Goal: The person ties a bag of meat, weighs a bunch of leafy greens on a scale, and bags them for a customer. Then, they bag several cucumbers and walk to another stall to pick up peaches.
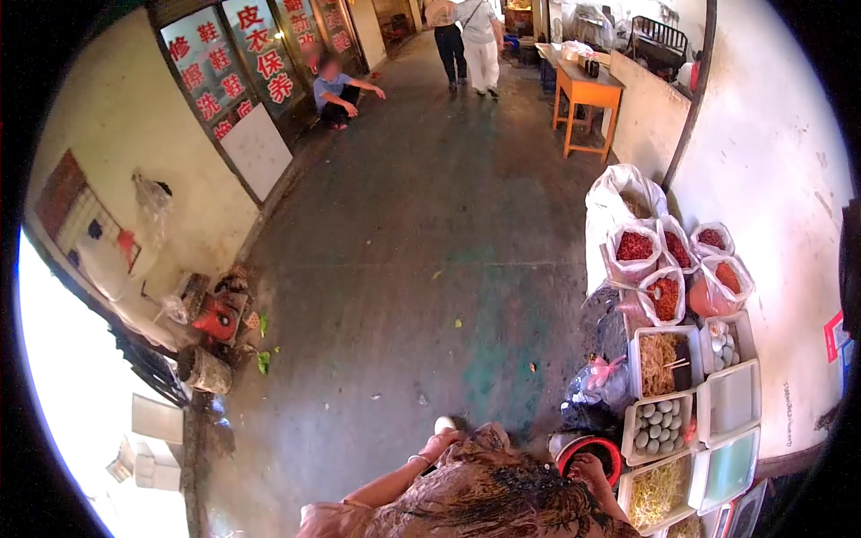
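Wearer's own hands outside the picture; impossible to tell whether open or closed.

At 6 o'clock, right below the camera: another person (484,502) in a brown patterned garment, bent forward, dark hair on top. One hand with a bracelet (439,441) at 6 o'clock, fingers loosely curled, just beside a pale round object (446,421) on the ground; touching or not, hard to tell. Second hand (587,466) toward 5 o'clock, down inside the red bowl (603,443), fingers bent, grip unclear.

Red bowl on the ground at 5 o'clock, just beside a white tray of grey-green eggs (662,426). More white trays around it at 4 o'clock, one with pale strands (657,361). At 3 o'clock, open bags of red dried goods (635,247) against the wall. At 1 o'clock, an orange table (587,90). At 12 o'clock, two people walking (466,40). At 11 o'clock, a crouching person in blue (336,94).
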`<state>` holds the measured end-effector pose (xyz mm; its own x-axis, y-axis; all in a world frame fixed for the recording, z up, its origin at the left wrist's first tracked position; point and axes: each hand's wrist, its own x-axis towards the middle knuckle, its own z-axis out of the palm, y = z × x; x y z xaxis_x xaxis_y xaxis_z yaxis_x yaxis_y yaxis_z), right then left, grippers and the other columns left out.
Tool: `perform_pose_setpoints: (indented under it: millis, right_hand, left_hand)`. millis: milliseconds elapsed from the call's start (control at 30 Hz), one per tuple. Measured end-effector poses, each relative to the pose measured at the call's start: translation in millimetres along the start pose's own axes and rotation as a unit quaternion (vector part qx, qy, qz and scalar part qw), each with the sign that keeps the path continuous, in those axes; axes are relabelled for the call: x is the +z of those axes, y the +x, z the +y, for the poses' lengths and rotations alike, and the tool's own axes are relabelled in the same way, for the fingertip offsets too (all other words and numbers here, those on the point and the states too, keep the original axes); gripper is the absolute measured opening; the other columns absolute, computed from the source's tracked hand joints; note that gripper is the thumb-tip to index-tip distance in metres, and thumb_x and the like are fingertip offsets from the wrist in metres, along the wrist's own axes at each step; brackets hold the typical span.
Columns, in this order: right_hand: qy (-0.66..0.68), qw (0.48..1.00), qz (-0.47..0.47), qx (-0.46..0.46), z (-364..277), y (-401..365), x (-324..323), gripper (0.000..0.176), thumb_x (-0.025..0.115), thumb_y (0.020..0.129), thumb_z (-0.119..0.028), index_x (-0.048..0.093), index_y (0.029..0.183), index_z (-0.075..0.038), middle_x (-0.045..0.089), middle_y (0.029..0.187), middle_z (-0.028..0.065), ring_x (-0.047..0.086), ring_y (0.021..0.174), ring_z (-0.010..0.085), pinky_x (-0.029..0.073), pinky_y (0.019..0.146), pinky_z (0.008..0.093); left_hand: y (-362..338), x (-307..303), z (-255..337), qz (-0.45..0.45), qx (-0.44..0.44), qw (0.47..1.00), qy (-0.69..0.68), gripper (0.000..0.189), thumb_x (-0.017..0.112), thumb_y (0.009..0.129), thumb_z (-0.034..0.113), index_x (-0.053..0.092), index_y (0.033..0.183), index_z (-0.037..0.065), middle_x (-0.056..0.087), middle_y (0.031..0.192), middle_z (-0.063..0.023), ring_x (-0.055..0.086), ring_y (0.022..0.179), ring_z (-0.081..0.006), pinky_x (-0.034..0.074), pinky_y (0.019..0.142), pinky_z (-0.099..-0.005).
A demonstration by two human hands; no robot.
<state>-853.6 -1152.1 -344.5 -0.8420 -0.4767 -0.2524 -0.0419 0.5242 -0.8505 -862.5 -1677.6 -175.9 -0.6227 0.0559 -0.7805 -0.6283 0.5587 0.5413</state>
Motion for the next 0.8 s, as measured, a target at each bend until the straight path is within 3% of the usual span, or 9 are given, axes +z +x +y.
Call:
perform_pose_setpoints:
  millis: [67, 100, 133, 200, 300, 333, 400, 533, 800]
  right_hand:
    - [0.332, 0.921, 0.033, 0.203, -73, -1, -18, 0.031, 0.062, 0.081, 0.001, 0.055, 0.11, 0.005, 0.063, 0.083, 0.0129, 0.064, 0.064, 0.0218, 0.056, 0.057, 0.035]
    - [0.467, 0.831, 0.097, 0.287, -131, 1, -31, 0.031, 0.062, 0.081, 0.001, 0.055, 0.11, 0.005, 0.063, 0.084, 0.0135, 0.064, 0.064, 0.0218, 0.056, 0.058, 0.035]
    - [0.468, 0.83, 0.099, 0.287, -146, 3, -33, 0.031, 0.062, 0.081, 0.001, 0.055, 0.11, 0.005, 0.063, 0.084, 0.0135, 0.064, 0.064, 0.0218, 0.056, 0.058, 0.035]
    - [0.416, 0.849, 0.106, 0.308, -159, 6, -37, 0.03, 0.062, 0.081, 0.0, 0.055, 0.11, 0.007, 0.064, 0.089, 0.0152, 0.065, 0.067, 0.0213, 0.055, 0.059, 0.0335]
    - [-0.032, 0.997, 0.063, -0.031, -39, -1, -7, 0.032, 0.064, 0.082, -0.002, 0.056, 0.112, 0.008, 0.065, 0.091, 0.0153, 0.066, 0.071, 0.0208, 0.055, 0.063, 0.0319]
    - [0.121, 0.987, 0.043, 0.101, -76, -1, -17, 0.033, 0.064, 0.083, -0.003, 0.056, 0.113, 0.008, 0.066, 0.091, 0.0147, 0.066, 0.072, 0.0202, 0.054, 0.063, 0.031]
    - [0.449, 0.806, 0.147, 0.356, -153, -1, -39, 0.035, 0.065, 0.084, -0.005, 0.056, 0.115, 0.008, 0.067, 0.091, 0.0137, 0.066, 0.074, 0.0189, 0.054, 0.064, 0.0293]
    - [0.388, 0.867, 0.106, 0.294, -161, 0, -42, 0.036, 0.066, 0.085, -0.009, 0.056, 0.116, 0.007, 0.068, 0.09, 0.0109, 0.066, 0.075, 0.0163, 0.052, 0.062, 0.0254]
    - [0.409, 0.856, 0.136, 0.286, -142, -2, -23, 0.036, 0.066, 0.086, -0.008, 0.055, 0.117, 0.007, 0.068, 0.093, 0.0127, 0.066, 0.076, 0.0167, 0.052, 0.064, 0.0257]
  left_hand:
    - [29, 16, -35, 0.136, 0.321, 0.937, 0.021, 0.03, 0.047, 0.094, 0.033, 0.065, 0.107, 0.014, 0.062, 0.111, -0.0106, 0.058, 0.104, -0.0247, 0.044, 0.091, -0.0327]
    - [41, 18, -39, 0.135, 0.326, 0.936, -0.008, 0.03, 0.049, 0.092, 0.033, 0.065, 0.109, 0.015, 0.066, 0.103, -0.0118, 0.061, 0.101, -0.0259, 0.044, 0.092, -0.0332]
    - [51, 19, -41, 0.133, 0.327, 0.936, -0.007, 0.03, 0.049, 0.092, 0.033, 0.065, 0.109, 0.015, 0.066, 0.103, -0.0118, 0.061, 0.101, -0.0259, 0.044, 0.092, -0.0332]
    - [73, 21, -44, 0.091, 0.108, 0.989, -0.053, 0.029, 0.052, 0.091, 0.031, 0.065, 0.113, 0.018, 0.068, 0.1, -0.0126, 0.062, 0.099, -0.0261, 0.044, 0.091, -0.0338]
    - [89, 13, -36, 0.067, 0.136, 0.988, -0.037, 0.033, 0.057, 0.088, 0.037, 0.064, 0.116, 0.022, 0.066, 0.107, -0.0141, 0.062, 0.102, -0.028, 0.046, 0.089, -0.0364]
    - [87, 7, -26, 0.069, 0.214, 0.973, 0.042, 0.035, 0.058, 0.086, 0.041, 0.065, 0.114, 0.021, 0.066, 0.106, -0.0147, 0.062, 0.102, -0.0289, 0.047, 0.088, -0.0375]
    - [76, -6, -3, 0.056, 0.187, 0.979, 0.053, 0.035, 0.059, 0.084, 0.042, 0.066, 0.112, 0.02, 0.066, 0.106, -0.0145, 0.062, 0.101, -0.0299, 0.048, 0.087, -0.0386]
    - [81, -32, 7, 0.072, 0.168, 0.98, 0.081, 0.034, 0.06, 0.08, 0.043, 0.068, 0.104, 0.02, 0.067, 0.103, -0.0136, 0.064, 0.096, -0.0313, 0.05, 0.084, -0.0415]
    - [101, -79, -44, 0.061, 0.165, 0.965, 0.196, 0.024, 0.06, 0.079, 0.032, 0.07, 0.093, 0.016, 0.07, 0.084, -0.0112, 0.067, 0.076, -0.0262, 0.055, 0.067, -0.0368]
